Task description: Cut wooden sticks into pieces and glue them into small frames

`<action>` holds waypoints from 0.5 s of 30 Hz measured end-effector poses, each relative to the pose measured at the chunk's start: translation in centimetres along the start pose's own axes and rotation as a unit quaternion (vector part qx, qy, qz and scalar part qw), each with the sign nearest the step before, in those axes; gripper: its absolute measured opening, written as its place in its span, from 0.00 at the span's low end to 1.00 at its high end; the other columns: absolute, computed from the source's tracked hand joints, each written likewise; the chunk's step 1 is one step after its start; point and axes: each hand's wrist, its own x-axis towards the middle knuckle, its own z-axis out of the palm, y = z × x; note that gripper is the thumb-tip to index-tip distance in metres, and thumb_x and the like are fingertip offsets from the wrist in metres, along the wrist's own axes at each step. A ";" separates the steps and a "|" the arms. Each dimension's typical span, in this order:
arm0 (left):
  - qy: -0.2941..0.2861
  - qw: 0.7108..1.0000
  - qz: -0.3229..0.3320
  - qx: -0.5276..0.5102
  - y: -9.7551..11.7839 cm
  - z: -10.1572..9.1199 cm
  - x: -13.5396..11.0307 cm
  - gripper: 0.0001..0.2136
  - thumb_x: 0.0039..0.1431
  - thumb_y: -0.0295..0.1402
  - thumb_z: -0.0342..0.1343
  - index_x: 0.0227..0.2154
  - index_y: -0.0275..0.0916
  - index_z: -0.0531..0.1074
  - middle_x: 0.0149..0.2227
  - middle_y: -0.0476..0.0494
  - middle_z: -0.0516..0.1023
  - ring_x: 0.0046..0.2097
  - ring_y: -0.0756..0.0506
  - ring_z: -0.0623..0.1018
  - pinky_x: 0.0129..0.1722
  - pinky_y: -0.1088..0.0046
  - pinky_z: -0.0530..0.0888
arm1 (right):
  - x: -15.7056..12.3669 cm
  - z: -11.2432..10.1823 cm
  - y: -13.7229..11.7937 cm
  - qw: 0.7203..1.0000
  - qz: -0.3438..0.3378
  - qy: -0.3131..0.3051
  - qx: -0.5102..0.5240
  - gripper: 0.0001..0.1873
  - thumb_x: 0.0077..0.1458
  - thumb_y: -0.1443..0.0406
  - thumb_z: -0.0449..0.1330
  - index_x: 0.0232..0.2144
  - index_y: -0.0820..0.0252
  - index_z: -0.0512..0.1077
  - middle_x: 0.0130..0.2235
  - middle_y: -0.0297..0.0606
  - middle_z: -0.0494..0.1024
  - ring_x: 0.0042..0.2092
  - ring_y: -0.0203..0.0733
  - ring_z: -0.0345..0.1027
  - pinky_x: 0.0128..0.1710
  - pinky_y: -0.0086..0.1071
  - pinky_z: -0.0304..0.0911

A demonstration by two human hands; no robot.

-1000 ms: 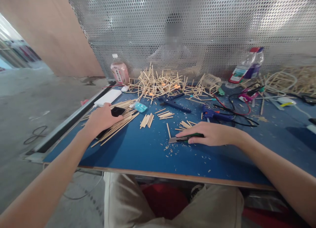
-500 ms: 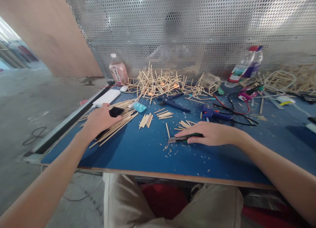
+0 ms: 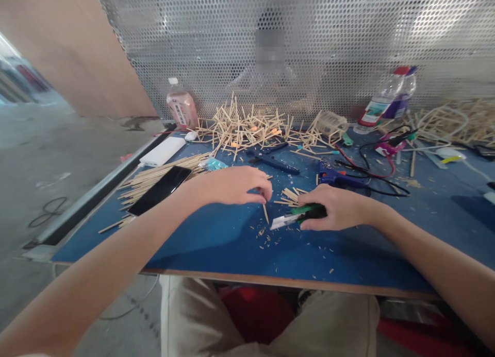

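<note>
My left hand (image 3: 235,184) hovers over the blue tabletop (image 3: 216,238), its fingers pinched on the top end of a short wooden stick (image 3: 265,213). My right hand (image 3: 338,206) is closed round a green-and-black utility knife (image 3: 297,216), whose blade end points left toward that stick. Small cut sticks (image 3: 288,194) lie just behind the two hands. A black phone (image 3: 160,190) rests on a bundle of long sticks (image 3: 154,177) to the left, away from my left hand.
A glued stick structure (image 3: 242,128) stands at the back by the perforated metal screen (image 3: 270,48). Blue pliers (image 3: 273,161), a blue glue gun (image 3: 336,175), cables, bottles (image 3: 180,108) and a white box (image 3: 162,151) lie around. A person sits behind the screen.
My left hand left the phone and moved right to pinch a short stick. My right hand closed on the knife and lifted it from lying flat.
</note>
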 end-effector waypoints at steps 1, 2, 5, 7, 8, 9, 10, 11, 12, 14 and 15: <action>-0.023 0.999 0.021 -0.007 -0.8 0.4 1.0 0.09 0.65 0.36 0.52 0.39 0.42 0.77 0.41 0.45 0.77 0.43 0.46 0.73 0.45 0.71 0.66 | 0.1 0.0 0.0 1.000 -0.006 -0.001 0.000 0.24 0.56 0.45 0.58 0.41 0.57 0.76 0.34 0.38 0.79 0.36 0.45 0.71 0.41 0.37 0.61; -0.042 0.999 0.032 -0.013 -1.6 0.8 1.7 0.09 0.64 0.36 0.54 0.40 0.42 0.77 0.41 0.44 0.76 0.43 0.46 0.73 0.44 0.72 0.66 | 0.2 0.0 0.0 1.000 -0.009 -0.003 0.000 0.24 0.57 0.45 0.58 0.40 0.57 0.76 0.33 0.38 0.79 0.36 0.44 0.71 0.40 0.36 0.60; -0.065 0.996 0.058 -0.032 -3.5 2.2 2.8 0.08 0.62 0.38 0.57 0.39 0.42 0.77 0.41 0.44 0.74 0.45 0.45 0.71 0.45 0.71 0.65 | 0.5 -0.1 0.0 1.000 -0.006 -0.017 -0.001 0.23 0.58 0.46 0.56 0.40 0.57 0.76 0.33 0.37 0.78 0.35 0.43 0.71 0.38 0.35 0.60; -0.036 0.996 0.081 -0.031 -4.2 3.1 2.5 0.07 0.64 0.38 0.57 0.37 0.42 0.77 0.41 0.44 0.73 0.46 0.45 0.70 0.49 0.69 0.64 | 0.7 -0.2 -0.2 1.000 0.006 -0.028 -0.001 0.23 0.59 0.46 0.56 0.42 0.56 0.76 0.34 0.38 0.79 0.36 0.44 0.72 0.38 0.34 0.60; -0.015 0.995 0.092 -0.027 -4.4 3.5 2.3 0.08 0.64 0.39 0.56 0.37 0.43 0.77 0.41 0.44 0.73 0.47 0.44 0.70 0.52 0.68 0.62 | 0.7 -0.2 -0.3 0.999 0.011 -0.033 0.000 0.24 0.59 0.46 0.56 0.44 0.56 0.76 0.35 0.38 0.80 0.37 0.45 0.73 0.38 0.34 0.61; 0.005 0.995 0.100 -0.023 -4.5 3.8 2.1 0.08 0.65 0.39 0.55 0.37 0.43 0.77 0.43 0.44 0.73 0.48 0.44 0.70 0.54 0.67 0.61 | 0.7 -0.2 -0.4 0.999 0.015 -0.035 0.000 0.24 0.59 0.46 0.56 0.45 0.56 0.76 0.37 0.39 0.81 0.38 0.45 0.73 0.38 0.34 0.61; 0.021 0.994 0.105 -0.021 -4.6 4.1 1.8 0.09 0.66 0.39 0.54 0.37 0.43 0.77 0.44 0.44 0.73 0.49 0.44 0.69 0.56 0.65 0.59 | 0.7 -0.2 -0.4 0.999 0.017 -0.036 -0.002 0.25 0.59 0.46 0.56 0.47 0.56 0.76 0.38 0.39 0.81 0.38 0.46 0.74 0.39 0.35 0.62; 0.030 0.993 0.108 -0.020 -4.7 4.2 1.7 0.09 0.67 0.39 0.53 0.37 0.42 0.76 0.45 0.44 0.73 0.50 0.44 0.69 0.58 0.65 0.57 | 0.7 -0.1 -0.5 0.999 0.018 -0.035 -0.004 0.25 0.59 0.46 0.56 0.47 0.56 0.76 0.40 0.40 0.81 0.39 0.46 0.74 0.39 0.35 0.62; 0.034 0.993 0.108 -0.023 -4.7 4.3 1.5 0.09 0.67 0.38 0.52 0.37 0.42 0.75 0.46 0.44 0.73 0.51 0.44 0.69 0.58 0.65 0.57 | 0.7 -0.1 -0.5 0.999 0.017 -0.030 -0.006 0.25 0.59 0.46 0.56 0.48 0.56 0.76 0.40 0.40 0.82 0.39 0.46 0.75 0.39 0.35 0.62; 0.035 0.995 0.091 -0.035 -4.6 4.2 1.4 0.10 0.68 0.37 0.50 0.37 0.40 0.73 0.43 0.44 0.75 0.48 0.44 0.70 0.55 0.66 0.60 | 0.7 -0.1 -0.4 1.000 0.016 -0.018 -0.006 0.25 0.58 0.46 0.57 0.47 0.55 0.76 0.40 0.40 0.82 0.39 0.46 0.75 0.39 0.35 0.63; 0.032 0.996 0.074 -0.043 -4.4 4.1 1.4 0.10 0.69 0.36 0.49 0.38 0.40 0.73 0.41 0.44 0.75 0.46 0.45 0.71 0.51 0.68 0.63 | 0.7 -0.1 -0.3 1.000 0.015 -0.015 -0.003 0.24 0.58 0.47 0.57 0.47 0.55 0.77 0.40 0.39 0.82 0.38 0.45 0.75 0.39 0.34 0.63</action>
